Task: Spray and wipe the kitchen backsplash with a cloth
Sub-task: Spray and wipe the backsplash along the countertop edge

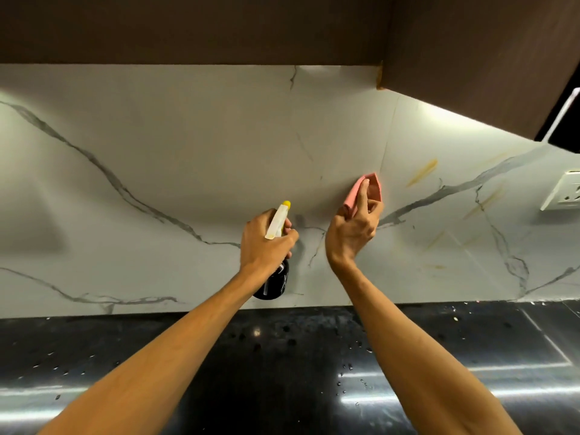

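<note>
The white marble backsplash [188,171] with grey veins fills the middle of the head view. Orange-brown streaks [422,172] mark it right of centre, with fainter ones lower down. My left hand [266,243] grips a dark spray bottle [276,284] by its neck; its white and yellow nozzle [279,219] points up towards the wall. My right hand [354,229] holds a folded pink cloth [365,191] raised in front of the backsplash, just left of the streaks. Whether the cloth touches the wall I cannot tell.
A black glossy countertop [282,356] with water droplets runs below the backsplash. Dark brown upper cabinets [470,58] hang overhead, lower on the right. A white wall socket [563,191] sits at the right edge.
</note>
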